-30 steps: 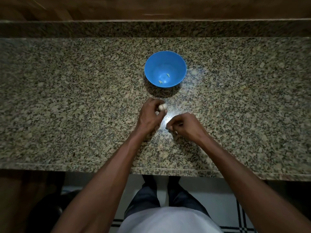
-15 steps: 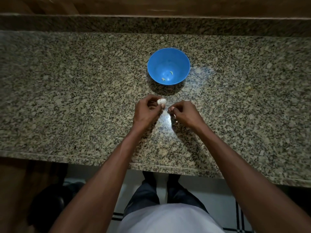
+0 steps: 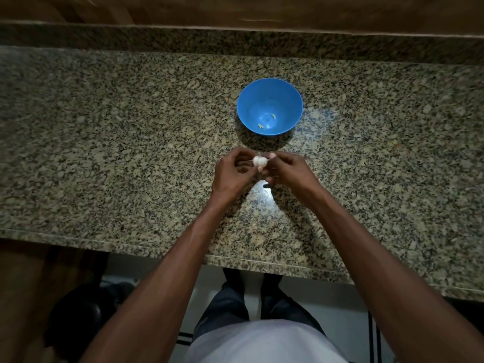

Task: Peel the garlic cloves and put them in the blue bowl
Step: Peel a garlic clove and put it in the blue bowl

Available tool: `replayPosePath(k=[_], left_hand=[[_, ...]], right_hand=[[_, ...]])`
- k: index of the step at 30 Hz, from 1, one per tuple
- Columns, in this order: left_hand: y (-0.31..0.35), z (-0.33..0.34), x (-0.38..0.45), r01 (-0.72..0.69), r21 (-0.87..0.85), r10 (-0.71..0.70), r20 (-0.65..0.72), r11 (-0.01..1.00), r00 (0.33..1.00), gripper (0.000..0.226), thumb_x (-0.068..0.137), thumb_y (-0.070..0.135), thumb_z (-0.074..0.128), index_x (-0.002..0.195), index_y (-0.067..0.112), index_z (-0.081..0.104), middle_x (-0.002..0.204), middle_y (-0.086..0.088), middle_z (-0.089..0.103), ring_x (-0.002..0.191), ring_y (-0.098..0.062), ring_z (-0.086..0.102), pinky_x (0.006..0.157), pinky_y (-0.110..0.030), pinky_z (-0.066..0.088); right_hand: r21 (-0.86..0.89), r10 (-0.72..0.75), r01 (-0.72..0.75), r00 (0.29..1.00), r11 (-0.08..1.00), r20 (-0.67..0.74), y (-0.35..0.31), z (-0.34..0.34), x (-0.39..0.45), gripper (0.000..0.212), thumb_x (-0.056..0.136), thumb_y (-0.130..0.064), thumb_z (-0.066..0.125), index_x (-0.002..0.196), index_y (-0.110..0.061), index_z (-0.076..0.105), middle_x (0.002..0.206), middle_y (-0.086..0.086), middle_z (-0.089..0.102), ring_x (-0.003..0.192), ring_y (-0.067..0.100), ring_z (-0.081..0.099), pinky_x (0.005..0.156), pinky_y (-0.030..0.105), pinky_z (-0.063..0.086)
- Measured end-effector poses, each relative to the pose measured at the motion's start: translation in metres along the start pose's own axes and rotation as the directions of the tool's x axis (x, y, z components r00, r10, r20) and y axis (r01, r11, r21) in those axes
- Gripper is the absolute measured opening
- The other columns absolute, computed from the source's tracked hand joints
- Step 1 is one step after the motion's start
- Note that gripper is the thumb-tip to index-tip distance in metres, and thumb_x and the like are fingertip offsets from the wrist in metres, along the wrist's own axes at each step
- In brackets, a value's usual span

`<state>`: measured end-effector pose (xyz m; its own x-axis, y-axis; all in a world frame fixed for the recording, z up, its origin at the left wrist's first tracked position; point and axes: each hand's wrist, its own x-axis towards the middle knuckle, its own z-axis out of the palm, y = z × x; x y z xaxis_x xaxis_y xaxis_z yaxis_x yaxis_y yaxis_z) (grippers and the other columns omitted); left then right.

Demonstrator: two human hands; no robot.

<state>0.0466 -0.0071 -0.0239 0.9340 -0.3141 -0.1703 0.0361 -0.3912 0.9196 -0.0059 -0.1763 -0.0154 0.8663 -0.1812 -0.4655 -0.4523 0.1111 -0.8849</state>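
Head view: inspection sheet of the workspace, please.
Surface: speckled granite counter, glare spot near the hands.
Job's things: blue bowl holds two small pale pieces; garlic held above the counter.
Clutter: nothing seen.
Grippers: left hand grips the garlic; right hand pinches at its side.
Cables: nothing seen.
Surroundings: wooden wall behind, tiled floor below.

My white garlic bulb (image 3: 259, 161) sits pinched above the counter; the blue bowl (image 3: 269, 106) beyond holds two peeled cloves (image 3: 273, 116)
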Motion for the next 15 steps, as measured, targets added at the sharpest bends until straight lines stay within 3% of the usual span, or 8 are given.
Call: replayPosePath(k=[3,6,10,15], left_hand=[[0.002,-0.001,-0.001,0.002,-0.043,0.0,0.029,0.999,1.0,0.035,0.079,0.009,0.088,0.108,0.008,0.068,0.107,-0.003,0.075,0.103,-0.013,0.074,0.091,-0.034,0.062],[0.002,-0.003,-0.003,0.022,-0.099,-0.02,0.016,0.995,1.0,0.028,0.081,0.009,0.086,0.106,0.005,0.073,0.103,-0.004,0.077,0.099,-0.013,0.075,0.089,-0.035,0.062],[0.004,-0.002,-0.005,-0.013,-0.046,0.011,-0.052,0.999,0.999,0.019,0.083,0.01,0.084,0.101,0.007,0.079,0.095,0.002,0.078,0.089,-0.006,0.075,0.084,-0.027,0.062],[0.004,0.005,-0.012,0.001,-0.085,-0.011,-0.121,0.996,0.993,0.018,0.086,0.013,0.083,0.103,0.007,0.078,0.095,0.0,0.078,0.087,-0.008,0.075,0.077,-0.024,0.062]], right_hand=[[0.131,0.015,-0.025,0.997,0.991,0.08,0.001,-0.001,0.001,0.029,0.099,-0.021,0.071,0.123,-0.004,0.072,0.109,0.017,0.078,0.097,0.027,0.077,0.084,0.035,0.063],[0.221,0.04,-0.061,0.994,0.973,0.097,0.002,-0.003,0.003,0.03,0.095,-0.013,0.074,0.122,-0.001,0.072,0.109,0.017,0.078,0.095,0.026,0.076,0.091,0.038,0.062],[0.333,0.074,-0.097,0.994,0.938,0.084,0.003,-0.002,0.003,0.035,0.091,-0.008,0.076,0.124,0.002,0.07,0.117,0.019,0.076,0.111,0.033,0.074,0.092,0.036,0.062],[0.459,0.105,-0.11,0.994,0.881,0.037,0.005,0.004,-0.001,0.048,0.076,-0.008,0.084,0.121,0.004,0.072,0.118,0.018,0.076,0.109,0.03,0.074,0.086,0.031,0.062]])
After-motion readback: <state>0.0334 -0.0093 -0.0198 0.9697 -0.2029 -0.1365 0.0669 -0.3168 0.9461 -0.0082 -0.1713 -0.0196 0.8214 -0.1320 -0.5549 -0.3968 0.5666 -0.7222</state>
